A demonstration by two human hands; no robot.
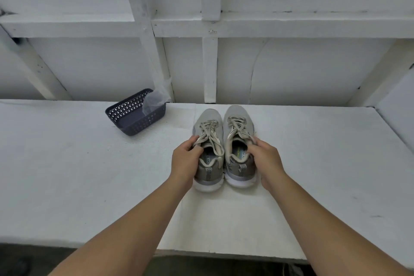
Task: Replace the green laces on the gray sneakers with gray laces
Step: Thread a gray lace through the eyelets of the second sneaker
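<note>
Head view looks down on a white bench (89,175) where two gray sneakers stand side by side, toes pointing toward the far edge and heels toward the person. On the left sneaker (208,148), the left hand (186,159) wraps its fingers over the outer side of the collar, the thumb near the lace ends, so it grasps that shoe. On the right sneaker (238,141), the right hand (266,159) curls around the outer side of the collar in the same way and grasps it. Both shoes carry pale grayish laces (210,132) threaded through the eyelets, with loose ends lying over the tongues. Both soles appear to rest on the bench, about midway along it and nearer the far edge than the near one. A dark perforated basket (134,116) sits toward the far edge, well to the left of the shoes, with a piece of clear plastic (153,99) sticking out of its far right corner.
</note>
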